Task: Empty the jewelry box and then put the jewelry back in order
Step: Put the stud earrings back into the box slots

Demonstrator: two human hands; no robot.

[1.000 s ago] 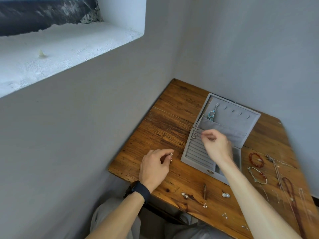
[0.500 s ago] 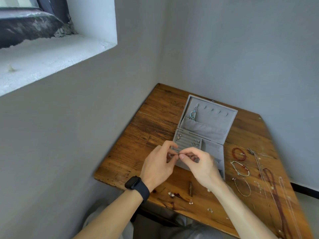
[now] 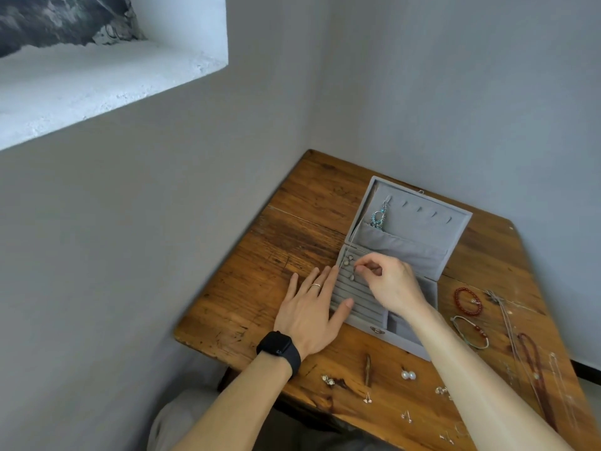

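A grey velvet jewelry box [image 3: 419, 252] stands open on the wooden table [image 3: 292, 229], lid tilted back with a turquoise earring [image 3: 378, 218] hanging inside it. My right hand [image 3: 390, 281] hovers over the ring rows and pinches a small earring [image 3: 354, 270] at the slots. Two more small earrings [image 3: 346, 261] sit in the upper rows. My left hand [image 3: 312, 312] lies flat with straight fingers on the table, thumb and index touching the box's left edge; it wears a ring and a black watch.
Loose jewelry lies on the table: a red bead bracelet [image 3: 467, 301], a cord bracelet [image 3: 470, 332], long necklaces [image 3: 533, 359] at the right, pearl earrings [image 3: 407, 374] and several small studs near the front edge. Grey walls close in behind and left.
My hands met over the box half a second ago and have parted. The left hand moved down flat beside the box; the right hand carried the small earring up to the ring rows.
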